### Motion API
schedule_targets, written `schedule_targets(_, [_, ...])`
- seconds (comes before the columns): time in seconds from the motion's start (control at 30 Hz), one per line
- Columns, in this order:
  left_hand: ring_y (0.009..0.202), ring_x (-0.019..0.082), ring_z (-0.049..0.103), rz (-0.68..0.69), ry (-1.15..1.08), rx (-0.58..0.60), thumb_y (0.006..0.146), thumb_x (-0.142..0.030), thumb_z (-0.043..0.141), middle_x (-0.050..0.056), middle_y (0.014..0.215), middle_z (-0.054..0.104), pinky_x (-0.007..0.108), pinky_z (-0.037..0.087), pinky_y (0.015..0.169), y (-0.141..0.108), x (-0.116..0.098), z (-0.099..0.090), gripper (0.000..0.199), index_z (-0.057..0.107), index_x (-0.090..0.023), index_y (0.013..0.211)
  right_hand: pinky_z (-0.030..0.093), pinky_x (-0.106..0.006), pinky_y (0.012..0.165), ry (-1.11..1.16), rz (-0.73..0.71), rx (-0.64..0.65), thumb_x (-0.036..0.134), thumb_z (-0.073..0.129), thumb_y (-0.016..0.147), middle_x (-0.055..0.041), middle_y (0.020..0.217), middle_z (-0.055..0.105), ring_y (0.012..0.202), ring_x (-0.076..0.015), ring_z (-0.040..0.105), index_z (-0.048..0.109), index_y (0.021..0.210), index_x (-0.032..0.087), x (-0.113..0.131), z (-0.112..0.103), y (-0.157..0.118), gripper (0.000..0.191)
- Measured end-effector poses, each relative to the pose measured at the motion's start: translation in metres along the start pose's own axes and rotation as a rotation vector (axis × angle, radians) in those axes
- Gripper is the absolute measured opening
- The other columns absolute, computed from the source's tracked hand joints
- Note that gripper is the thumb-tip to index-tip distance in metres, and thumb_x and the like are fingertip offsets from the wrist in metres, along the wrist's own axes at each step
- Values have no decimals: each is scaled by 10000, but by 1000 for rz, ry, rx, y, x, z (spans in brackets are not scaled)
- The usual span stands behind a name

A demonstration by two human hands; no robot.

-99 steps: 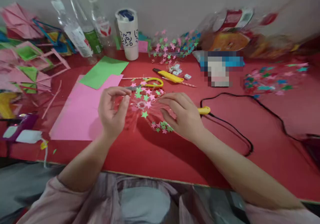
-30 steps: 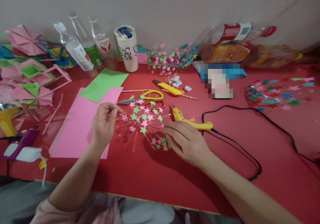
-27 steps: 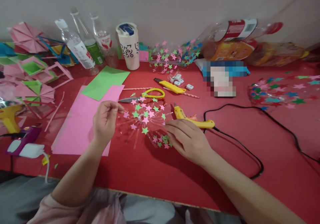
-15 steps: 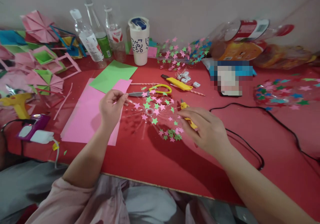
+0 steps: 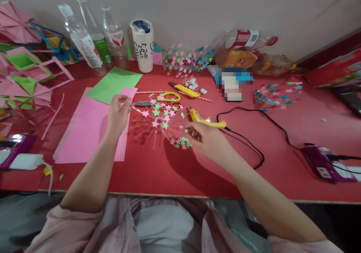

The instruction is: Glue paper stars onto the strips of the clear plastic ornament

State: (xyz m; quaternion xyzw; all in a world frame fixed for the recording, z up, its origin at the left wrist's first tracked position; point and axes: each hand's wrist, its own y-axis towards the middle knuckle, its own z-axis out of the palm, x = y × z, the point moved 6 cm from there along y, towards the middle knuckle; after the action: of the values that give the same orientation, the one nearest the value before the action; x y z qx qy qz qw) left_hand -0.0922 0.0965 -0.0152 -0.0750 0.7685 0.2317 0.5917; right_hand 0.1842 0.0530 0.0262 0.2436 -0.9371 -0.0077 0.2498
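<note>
In the head view, I see a person with two bare hands over a red worktop [image 5: 146, 181]. Right between the hands is a cut plastic bottle [image 5: 160, 121], clear and see-through, with a round ring in its middle. Thin strips spread out from the ring like the legs of a spider. Lots of little pink and green stars [image 5: 165, 125] dot it, and some sit in a bunch on the side toward the right hand [image 5: 205, 136].

The left hand [image 5: 117, 112] is on the other side, above the edge of the pink paper [image 5: 90, 129]. Its thumb and finger are close together by the tip of a strip, but I can't tell if they pinch it. The right hand has bent fingers at the ends of the starry strips, and I can't tell if they grip one. The two hands are well apart from each other.

Just past the cut plastic bottle are scissors [image 5: 142, 103] with a yellow handle. A yellow glue gun [image 5: 210, 124] lies just beyond the right hand, and its black cord [image 5: 261, 112] curls away to the right. A yellow box cutter [image 5: 186, 90] lies farther back. Green paper [image 5: 114, 84] sits partly on the pink paper. A white cup [image 5: 144, 55] stands near the wall.
</note>
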Motion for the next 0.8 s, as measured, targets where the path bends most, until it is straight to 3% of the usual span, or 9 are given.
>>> schedule_targets(0.03, [784,135,651,-79,-80,18,814,-258,532,69,1011,619,289,517,706,2,6,1,121,501,-207,919,421,-226,546,34,11,-12,198,550,816,-20,780,674,605,-125,595,604,923,187,1,0,1,120])
schedule_targets(0.13, [656,149,662,-284,-266,71,871,-352,426,84,860,664,308,542,632,3,19,6,180,502,-190,845,414,-227,561,79,25,-36,248,516,859,-16,738,658,616,-124,586,609,843,181,2,3,5,117])
schedule_targets(0.3, [563,126,634,-434,-264,189,792,-237,528,48,706,661,285,550,572,-2,27,18,62,540,-178,774,426,-252,609,17,-8,-38,200,491,852,-30,757,662,669,-142,594,613,800,176,3,13,14,135])
schedule_targets(0.43, [550,100,606,-391,-253,134,783,-219,540,37,711,665,247,530,567,-3,22,16,53,554,-172,764,454,-265,664,60,-18,-34,70,488,778,-42,859,680,741,-144,613,624,887,167,0,14,14,199])
schedule_targets(0.6, [654,108,622,-188,-193,26,852,-388,490,56,808,669,215,496,606,-1,8,8,235,573,-177,792,468,-254,663,190,-31,65,123,548,790,-43,937,684,735,-128,617,613,986,177,3,18,8,214])
schedule_targets(0.67, [675,112,612,-218,-170,58,854,-419,484,60,826,659,211,492,611,-4,8,11,277,576,-170,775,462,-252,666,183,-20,98,144,565,799,-53,947,684,733,-130,613,616,1007,169,5,23,9,216])
schedule_targets(0.8, [637,129,594,-442,-254,182,867,-477,436,82,834,651,241,502,559,-11,15,22,366,569,-143,799,449,-264,704,148,-52,105,186,554,834,-57,928,680,772,-147,607,646,952,172,9,33,17,150])
